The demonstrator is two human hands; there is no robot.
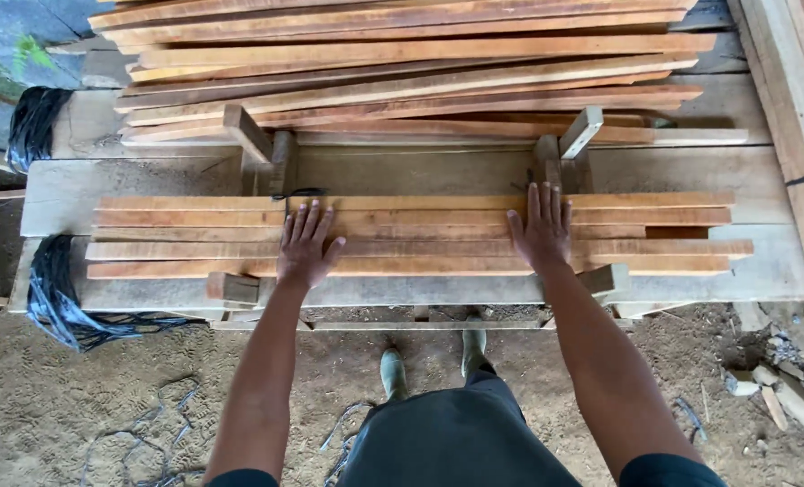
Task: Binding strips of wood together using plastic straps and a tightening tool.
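Right, you're standing at a rough plank surface set low over a dirt floor, boots just short of its near edge. Both hands lie flat and open, fingers spread, gripping nothing: your left hand and right hand press down on a bundle of slats lying crosswise in front of you. Small wooden stops stand at the bundle's near and far sides. Behind it, a taller, looser stack of slats fills the back of the surface. Black strapping hangs off the left edge, more further back. Long boards run down the right side. Bare plank shows past both bundle ends; rubble lies on the floor at right.
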